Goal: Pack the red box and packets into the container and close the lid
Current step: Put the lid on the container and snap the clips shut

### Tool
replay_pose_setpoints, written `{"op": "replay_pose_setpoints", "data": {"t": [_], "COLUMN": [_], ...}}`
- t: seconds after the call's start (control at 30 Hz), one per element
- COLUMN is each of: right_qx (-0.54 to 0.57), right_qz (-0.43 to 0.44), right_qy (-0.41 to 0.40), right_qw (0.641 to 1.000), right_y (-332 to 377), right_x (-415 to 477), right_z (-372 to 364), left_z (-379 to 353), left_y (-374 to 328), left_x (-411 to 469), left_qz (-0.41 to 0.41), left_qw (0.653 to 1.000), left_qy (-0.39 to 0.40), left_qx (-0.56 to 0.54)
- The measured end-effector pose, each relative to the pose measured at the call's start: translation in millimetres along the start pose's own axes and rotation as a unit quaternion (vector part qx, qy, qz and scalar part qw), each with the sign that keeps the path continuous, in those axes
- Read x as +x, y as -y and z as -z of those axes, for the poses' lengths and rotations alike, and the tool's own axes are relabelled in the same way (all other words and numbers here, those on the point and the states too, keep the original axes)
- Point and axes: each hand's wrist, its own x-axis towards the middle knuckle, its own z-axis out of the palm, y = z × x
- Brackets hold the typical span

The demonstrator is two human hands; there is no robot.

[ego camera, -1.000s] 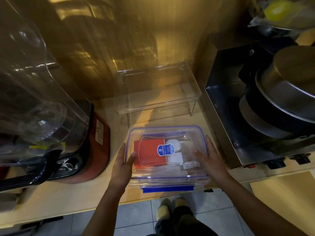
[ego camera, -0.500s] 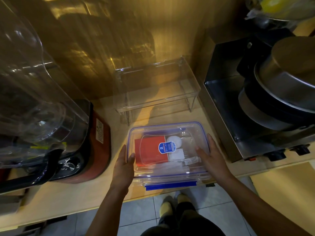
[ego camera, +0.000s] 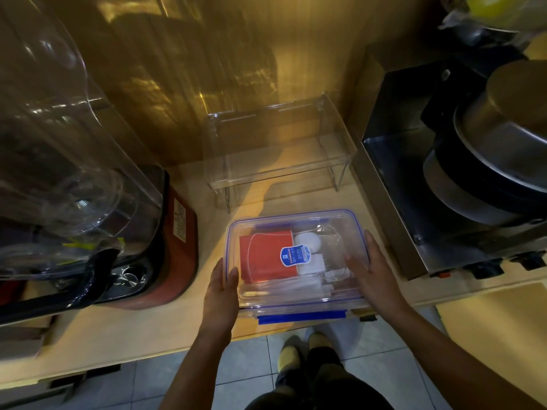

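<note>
In the head view, a clear plastic container [ego camera: 299, 261] is seen resting on a pale wooden counter [ego camera: 124, 329], close to the counter's near edge. The lid [ego camera: 334, 229], clear with a blue rim, is laid on top of it, and a blue clip [ego camera: 301, 316] is seen along the near side; whether the clip is latched cannot be told. Through the lid a red box [ego camera: 266, 258] is seen in the left half of the container, with a blue and white label [ego camera: 295, 255] over its right edge. White packets [ego camera: 309, 255] are seen just beside the red box on its right, and more pale packets are laid along the near wall.

The container is held between both hands. The left hand [ego camera: 222, 294] is pressed flat against the left side, its thumb hooked over the lid's rim. The right hand [ego camera: 374, 270] is laid against the right side, fingers spread and resting partly on the lid. Neither hand is closed into a fist; both are open and clasped on the container's sides.

Behind the container an empty clear stand [ego camera: 278, 149] is set against the wall. A blender [ego camera: 88, 184] with a red base is placed to the left, and a steel appliance [ego camera: 458, 161] with stacked pots [ego camera: 503, 134] to the right. A tiled floor [ego camera: 251, 374] and feet are seen below the counter's edge.
</note>
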Motion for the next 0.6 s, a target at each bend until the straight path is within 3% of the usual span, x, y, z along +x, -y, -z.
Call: {"op": "replay_pose_setpoints", "data": {"t": [0.33,0.47,0.53,0.6], "right_qx": [0.053,0.052,0.018,-0.080], "right_qz": [-0.013,-0.007,0.006,0.065], "right_qy": [0.002,-0.007,-0.017,-0.039], "right_qw": [0.999,0.999,1.000,0.994], "right_y": [-18,-17,-15,-11], "right_x": [-2,-3,-2,-1], "right_z": [3,3,3,4], "left_z": [-1,2,3,5], "left_y": [10,15,14,9], "left_x": [-5,-2,1,4], "left_qz": [-0.025,0.005,-0.018,-0.134], "left_qw": [1.000,1.000,0.996,0.967], "left_qy": [0.003,-0.010,-0.034,-0.046], "left_qx": [-0.017,-0.005,0.076,0.210]}}
